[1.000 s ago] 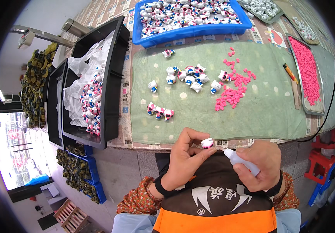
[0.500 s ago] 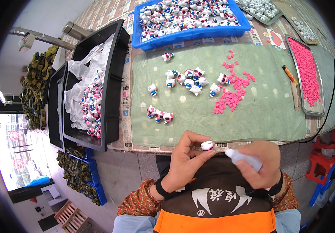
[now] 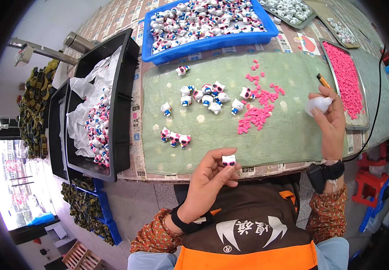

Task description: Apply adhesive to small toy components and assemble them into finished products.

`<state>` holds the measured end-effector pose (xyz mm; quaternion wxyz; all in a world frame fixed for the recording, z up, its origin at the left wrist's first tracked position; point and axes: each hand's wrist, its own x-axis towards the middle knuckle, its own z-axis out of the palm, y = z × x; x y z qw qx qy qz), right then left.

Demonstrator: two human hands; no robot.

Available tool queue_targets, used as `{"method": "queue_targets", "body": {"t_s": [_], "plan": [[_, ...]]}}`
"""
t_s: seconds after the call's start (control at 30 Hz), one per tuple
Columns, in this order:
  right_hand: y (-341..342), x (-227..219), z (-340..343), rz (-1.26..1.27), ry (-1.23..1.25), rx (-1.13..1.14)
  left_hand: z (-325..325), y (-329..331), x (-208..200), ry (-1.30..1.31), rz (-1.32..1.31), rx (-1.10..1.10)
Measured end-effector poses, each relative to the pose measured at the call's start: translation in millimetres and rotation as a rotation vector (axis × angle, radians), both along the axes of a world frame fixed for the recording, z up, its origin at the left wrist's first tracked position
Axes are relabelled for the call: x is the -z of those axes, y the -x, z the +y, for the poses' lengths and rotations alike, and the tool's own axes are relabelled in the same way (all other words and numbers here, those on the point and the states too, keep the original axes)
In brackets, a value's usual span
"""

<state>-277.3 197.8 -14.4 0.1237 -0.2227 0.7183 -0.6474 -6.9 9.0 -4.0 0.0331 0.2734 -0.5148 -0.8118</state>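
Observation:
Near the table's front edge, my left hand (image 3: 210, 176) pinches a small white cat figurine (image 3: 228, 160) with dark, pink-rimmed glasses between thumb and fingers. My right hand (image 3: 334, 119) is raised over the right side of the green cloth (image 3: 293, 135), wrapped round a translucent white squeeze bottle (image 3: 317, 106). Loose pink pieces (image 3: 254, 119) lie scattered between the hands, farther back. Left of them, several white and blue cat figurines (image 3: 207, 99) sit in a loose cluster. A row of three figurines (image 3: 174, 138) stands nearer me on the left.
A blue tray (image 3: 212, 46) heaped with figurines stands at the back. On the left is a black bin (image 3: 124, 108) with paper and figurines. At right, a metal tray (image 3: 363, 123) holds pink pieces, an orange pen-like tool (image 3: 323, 81) beside it. A black cable (image 3: 379, 94) runs down the right.
My right hand has carried the squeeze bottle away from the figurine, to the right and farther over the cloth. My left hand still holds the figurine, now turned with its glasses showing.

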Motion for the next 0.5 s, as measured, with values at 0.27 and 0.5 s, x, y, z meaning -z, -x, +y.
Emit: {"method": "queue_targets", "body": {"t_s": [0.27, 0.5], "plan": [[-7.0, 11.9, -4.2, 0.400, -0.162, 0.262, -4.9, -0.2, -0.8, 0.015, -0.030, -0.002], [-50.0, -2.3, -50.5, 0.600, -0.386, -0.046, -2.1, 6.0, -3.0, 0.056, 0.007, 0.042]]}}
